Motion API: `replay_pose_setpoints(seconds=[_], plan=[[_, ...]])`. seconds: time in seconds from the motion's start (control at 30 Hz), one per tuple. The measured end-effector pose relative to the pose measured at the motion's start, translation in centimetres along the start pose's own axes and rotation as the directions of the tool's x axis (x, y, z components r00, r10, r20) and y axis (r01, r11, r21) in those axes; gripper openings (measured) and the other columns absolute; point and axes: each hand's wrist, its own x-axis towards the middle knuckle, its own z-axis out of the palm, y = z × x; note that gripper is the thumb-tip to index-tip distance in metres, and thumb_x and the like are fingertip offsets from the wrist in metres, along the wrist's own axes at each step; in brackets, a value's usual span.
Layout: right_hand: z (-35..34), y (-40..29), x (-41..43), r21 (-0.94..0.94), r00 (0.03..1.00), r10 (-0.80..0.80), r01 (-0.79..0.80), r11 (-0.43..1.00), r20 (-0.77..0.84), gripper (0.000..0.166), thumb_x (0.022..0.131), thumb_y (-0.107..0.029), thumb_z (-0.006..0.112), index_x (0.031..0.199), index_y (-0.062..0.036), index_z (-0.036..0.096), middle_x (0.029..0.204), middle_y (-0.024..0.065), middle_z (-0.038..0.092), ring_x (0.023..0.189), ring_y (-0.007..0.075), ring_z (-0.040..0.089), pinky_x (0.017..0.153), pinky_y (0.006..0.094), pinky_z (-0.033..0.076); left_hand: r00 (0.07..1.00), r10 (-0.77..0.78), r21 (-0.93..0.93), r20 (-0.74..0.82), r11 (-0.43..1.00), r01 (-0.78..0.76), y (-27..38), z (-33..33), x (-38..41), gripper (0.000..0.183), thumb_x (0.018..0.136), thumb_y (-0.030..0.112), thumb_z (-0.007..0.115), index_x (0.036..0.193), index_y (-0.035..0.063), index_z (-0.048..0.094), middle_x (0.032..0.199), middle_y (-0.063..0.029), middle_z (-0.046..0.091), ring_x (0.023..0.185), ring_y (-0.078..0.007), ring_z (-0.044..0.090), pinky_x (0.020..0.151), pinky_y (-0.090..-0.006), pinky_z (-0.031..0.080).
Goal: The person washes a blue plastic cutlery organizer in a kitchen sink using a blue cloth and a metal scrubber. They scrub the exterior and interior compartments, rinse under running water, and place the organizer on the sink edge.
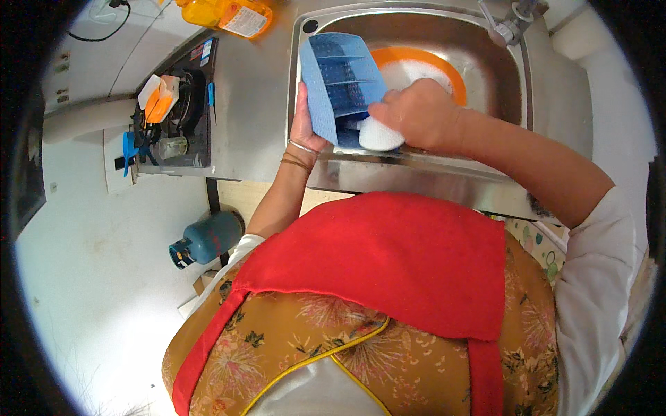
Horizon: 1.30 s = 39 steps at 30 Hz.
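Over the stainless steel sink I hold a light blue plastic organizer with several compartments, tilted so its open side faces up and right. My left hand grips it along its left side, fingers partly hidden behind it. My right hand is closed around a white brush or scrubber, pressed at the organizer's nearest compartment; the brush's other end is hidden. Behind my right hand, an orange-rimmed basin holds white suds in the sink.
A chrome faucet stands at the sink's back right. On the counter's left are an orange soap bottle and a dark tray with utensils and a clear cup. Below sits a green gas cylinder.
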Motion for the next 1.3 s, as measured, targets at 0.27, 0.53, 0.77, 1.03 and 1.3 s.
replay_pose_setpoints(seconds=[0.27, 0.53, 0.77, 1.03, 1.3], plan=[[1.0, -1.9, -0.2, 0.363, 0.962, 0.264, -0.221, 0.905, -0.073, 0.014, 0.072, -0.013, 0.05, 0.081, -0.0071, 0.06, 0.074, 0.0174, 0.061, 0.07, 0.0369, 0.06, 0.064, 0.0459, 0.048, 0.988, 0.143, -0.104, 0.051, 0.985, -0.137, 0.4, -1.3, 1.0, 0.065, 0.084, 0.057, 0.041, 0.129, 0.0105, 0.037, 0.123, -0.0107, 0.048, 0.108, -0.0276, 0.05, 0.093, -0.0426, 0.041], [0.6, -2.0, 0.3, 0.402, 0.934, 0.283, -0.177, 0.899, -0.22, 0.013, 0.072, -0.014, 0.052, 0.076, -0.0064, 0.061, 0.068, 0.0171, 0.061, 0.064, 0.0344, 0.06, 0.057, 0.0441, 0.047, 0.981, 0.192, -0.074, -0.002, 0.979, -0.192, 1.6, 1.8, 1.4, 0.067, 0.083, 0.06, 0.04, 0.127, 0.0096, 0.041, 0.121, -0.0109, 0.05, 0.106, -0.028, 0.051, 0.091, -0.0417, 0.042], [-2.5, -0.8, -0.4, 0.038, 0.985, 0.17, -0.168, 0.985, -0.033, 0.015, 0.071, -0.012, 0.051, 0.077, -0.0054, 0.062, 0.067, 0.0173, 0.06, 0.066, 0.0346, 0.061, 0.058, 0.0429, 0.048, 0.989, 0.106, -0.102, 0.108, 0.99, -0.095, 1.8, 0.7, 1.0, 0.066, 0.084, 0.059, 0.039, 0.128, 0.0093, 0.04, 0.122, -0.0117, 0.049, 0.106, -0.0281, 0.051, 0.091, -0.0422, 0.042], [-1.3, -1.8, 0.8, 0.355, 0.946, 0.305, -0.25, 0.901, -0.108, 0.016, 0.072, -0.013, 0.05, 0.076, -0.0037, 0.061, 0.071, 0.0188, 0.06, 0.071, 0.036, 0.06, 0.065, 0.0438, 0.049, 0.992, 0.123, -0.094, 0.043, 0.989, -0.118, 1.7, 1.1, 1.8, 0.064, 0.083, 0.06, 0.038, 0.122, 0.0091, 0.047, 0.115, -0.0105, 0.055, 0.099, -0.0273, 0.056, 0.088, -0.0413, 0.045], [-5.9, 0.1, -0.3, 0.235, 0.98, 0.198, -0.195, 0.952, 0.01, 0.021, 0.075, -0.013, 0.056, 0.094, -0.0049, 0.06, 0.081, 0.0158, 0.062, 0.074, 0.0321, 0.06, 0.066, 0.0387, 0.046, 0.997, 0.076, -0.065, 0.023, 0.995, -0.075, 2.1, 1.7, -0.1, 0.068, 0.083, 0.06, 0.037, 0.128, 0.0095, 0.04, 0.123, -0.0111, 0.049, 0.108, -0.0279, 0.05, 0.093, -0.0425, 0.041]])
